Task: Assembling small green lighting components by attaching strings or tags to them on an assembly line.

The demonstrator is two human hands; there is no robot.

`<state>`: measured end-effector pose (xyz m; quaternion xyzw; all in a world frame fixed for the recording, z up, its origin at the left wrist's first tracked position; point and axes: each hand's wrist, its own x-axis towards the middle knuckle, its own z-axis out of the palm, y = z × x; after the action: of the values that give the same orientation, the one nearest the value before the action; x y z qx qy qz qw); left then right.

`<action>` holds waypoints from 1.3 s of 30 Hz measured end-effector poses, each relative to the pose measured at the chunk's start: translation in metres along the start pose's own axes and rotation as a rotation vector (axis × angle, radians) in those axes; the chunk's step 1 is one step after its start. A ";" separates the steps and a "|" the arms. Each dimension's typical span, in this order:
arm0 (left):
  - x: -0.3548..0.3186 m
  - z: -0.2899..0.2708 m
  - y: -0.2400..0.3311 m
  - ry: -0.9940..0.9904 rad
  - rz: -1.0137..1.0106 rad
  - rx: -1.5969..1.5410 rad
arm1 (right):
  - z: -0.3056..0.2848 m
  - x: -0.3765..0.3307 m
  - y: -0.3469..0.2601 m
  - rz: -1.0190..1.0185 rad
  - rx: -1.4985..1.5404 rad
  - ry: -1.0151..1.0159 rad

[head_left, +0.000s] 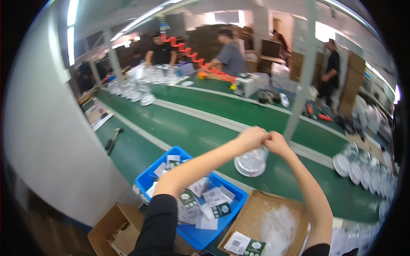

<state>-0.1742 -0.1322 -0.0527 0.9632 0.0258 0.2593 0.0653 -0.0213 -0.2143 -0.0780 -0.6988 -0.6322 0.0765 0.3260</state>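
My left hand (253,138) and my right hand (277,142) meet, fingers closed, at the top of a clear, round-bottomed lamp-like item (250,164). Its wide white-rimmed disc faces me over the green conveyor belt (205,141). Whatever the fingertips pinch is too small or hidden to make out. Below my left forearm is a blue plastic bin (234,193) of white and green printed cards (212,196). Nearer my right forearm, a shallow cardboard tray (261,199) holds a bundle of thin clear strands (279,226) and a few cards (244,244).
Similar clear items line the belt at right (370,170) and far left (132,91). A metal post (302,77) rises just beyond my right hand. An open cardboard box (116,217) stands lower left. A black-handled tool (113,141) lies at left. Several people work across the belts.
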 end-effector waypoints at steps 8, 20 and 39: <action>-0.004 0.000 -0.016 -0.126 0.011 0.077 | 0.028 0.020 0.007 0.065 0.051 -0.045; -0.018 -0.020 -0.053 -0.033 0.161 0.002 | 0.029 0.028 -0.027 0.109 0.008 0.013; 0.054 -0.001 -0.172 0.279 -0.107 -0.174 | -0.062 -0.194 0.178 0.903 -0.615 -0.826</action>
<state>-0.1307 0.0431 -0.0496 0.9058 0.0634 0.3880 0.1579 0.1228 -0.4160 -0.1872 -0.8683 -0.3443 0.2821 -0.2189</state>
